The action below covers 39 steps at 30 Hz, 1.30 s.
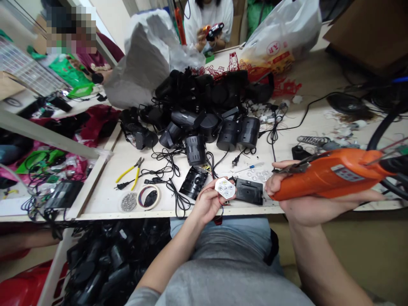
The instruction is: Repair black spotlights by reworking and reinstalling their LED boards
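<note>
A small white hexagonal LED light board (225,188) with round clear lenses is gripped in the fingers of my left hand (207,202). Thin red wires run down from the board. My right hand (302,210) is wrapped round an orange electric screwdriver (321,174) with a lever on its side and a black cable at the right end; its tip cannot be made out. Beside my left hand lie an open black housing half (193,182) and a flat black cover (249,191). Loose clear lenses (258,175) and a thin blue-ended tool (251,166) rest behind them.
Yellow-handled pliers (129,173), a tape roll (157,196) and a pile of screws (128,201) sit at left. Black lamp housings (197,121) with cords heap up behind. A co-worker (208,21) faces me across the bench. Below left is a crate of black parts (108,263).
</note>
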Available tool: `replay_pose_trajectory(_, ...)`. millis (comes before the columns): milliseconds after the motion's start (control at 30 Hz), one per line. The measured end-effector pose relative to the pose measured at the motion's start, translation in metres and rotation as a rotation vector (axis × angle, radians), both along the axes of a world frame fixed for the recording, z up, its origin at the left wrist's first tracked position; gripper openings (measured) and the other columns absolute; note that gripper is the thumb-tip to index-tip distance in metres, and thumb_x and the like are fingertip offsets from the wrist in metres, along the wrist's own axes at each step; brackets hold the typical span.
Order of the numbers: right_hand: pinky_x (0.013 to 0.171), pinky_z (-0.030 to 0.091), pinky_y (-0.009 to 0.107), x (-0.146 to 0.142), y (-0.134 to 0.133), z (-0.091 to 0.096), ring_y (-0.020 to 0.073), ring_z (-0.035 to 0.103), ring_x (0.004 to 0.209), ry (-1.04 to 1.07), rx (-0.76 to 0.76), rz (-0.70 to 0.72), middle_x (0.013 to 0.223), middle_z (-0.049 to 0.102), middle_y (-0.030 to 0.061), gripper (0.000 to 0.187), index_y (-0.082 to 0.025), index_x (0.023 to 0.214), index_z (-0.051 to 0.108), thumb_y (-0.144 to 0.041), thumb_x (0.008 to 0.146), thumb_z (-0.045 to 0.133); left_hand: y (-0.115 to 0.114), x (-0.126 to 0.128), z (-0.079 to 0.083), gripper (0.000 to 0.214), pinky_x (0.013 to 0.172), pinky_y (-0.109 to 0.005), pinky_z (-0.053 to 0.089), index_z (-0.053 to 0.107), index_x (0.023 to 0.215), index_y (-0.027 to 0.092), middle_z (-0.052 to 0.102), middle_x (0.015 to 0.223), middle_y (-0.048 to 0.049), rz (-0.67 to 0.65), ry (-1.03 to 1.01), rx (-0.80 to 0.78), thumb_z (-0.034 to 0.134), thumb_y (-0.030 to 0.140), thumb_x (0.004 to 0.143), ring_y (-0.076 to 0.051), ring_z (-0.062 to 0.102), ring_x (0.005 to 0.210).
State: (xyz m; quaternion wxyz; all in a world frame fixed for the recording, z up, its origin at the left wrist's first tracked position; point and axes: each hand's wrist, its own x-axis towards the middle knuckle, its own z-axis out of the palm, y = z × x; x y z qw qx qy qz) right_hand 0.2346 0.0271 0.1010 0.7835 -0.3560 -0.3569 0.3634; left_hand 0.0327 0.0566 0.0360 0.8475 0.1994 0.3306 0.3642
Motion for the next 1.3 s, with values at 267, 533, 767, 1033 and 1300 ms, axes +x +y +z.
replay_pose_trajectory(267, 0.025, 0.033, 0.029, -0.001, -0.002, -0.013, 0.0168, 0.046, 0.029, -0.072, -0.072, -0.073, 0.046, 0.056, 0.0019, 0.091, -0.023, 0.083, 0.079, -0.103, 0.062, 0.039, 0.0, 0.001, -0.001, 0.043, 0.095, -0.047, 0.061, 0.068, 0.116, 0.009, 0.075, 0.115, -0.0179, -0.013, 0.034, 0.022, 0.07, 0.012, 0.073, -0.035, 0.072, 0.111)
replay_pose_trajectory(533, 0.027, 0.032, 0.028, -0.011, 0.003, -0.01, 0.0157, 0.047, 0.032, -0.052, -0.095, -0.041, 0.048, 0.056, 0.0021, 0.092, -0.025, 0.084, 0.079, -0.104, 0.061, 0.037, 0.001, 0.0, 0.001, 0.05, 0.092, -0.045, 0.062, 0.066, 0.123, 0.01, 0.077, 0.108, -0.017, -0.016, 0.05, 0.008, 0.069, 0.011, 0.073, -0.031, 0.075, 0.101)
replay_pose_trajectory(767, 0.026, 0.032, 0.029, -0.01, 0.004, -0.003, 0.0164, 0.045, 0.029, -0.036, -0.147, -0.076, 0.044, 0.055, 0.002, 0.093, -0.022, 0.077, 0.077, -0.105, 0.057, 0.04, 0.001, -0.002, -0.001, 0.045, 0.084, -0.043, 0.062, 0.069, 0.116, 0.012, 0.076, 0.106, -0.0153, -0.034, 0.162, 0.098, 0.076, 0.023, 0.073, -0.029, 0.075, 0.092)
replay_pose_trajectory(1033, 0.024, 0.038, 0.031, 0.001, -0.004, 0.006, 0.02, 0.051, 0.027, -0.036, -0.086, -0.145, 0.05, 0.064, 0.004, 0.089, -0.022, 0.073, 0.073, -0.104, 0.056, 0.044, 0.002, 0.024, 0.023, 0.028, 0.096, -0.039, 0.053, 0.067, 0.122, 0.019, 0.067, 0.112, -0.012, -0.124, 0.82, 1.328, 0.053, 0.029, 0.1, -0.024, 0.064, 0.106)
replay_pose_trajectory(1300, 0.032, 0.047, 0.035, 0.019, -0.017, 0.015, 0.0217, 0.057, 0.035, -0.114, -0.124, 0.015, 0.055, 0.066, 0.0027, 0.088, -0.028, 0.085, 0.075, -0.104, 0.056, 0.041, 0.003, 0.043, 0.032, 0.028, 0.093, -0.044, 0.053, 0.061, 0.123, 0.013, 0.059, 0.111, -0.014, -0.428, 1.112, 1.68, 0.044, 0.017, 0.101, -0.027, 0.054, 0.102)
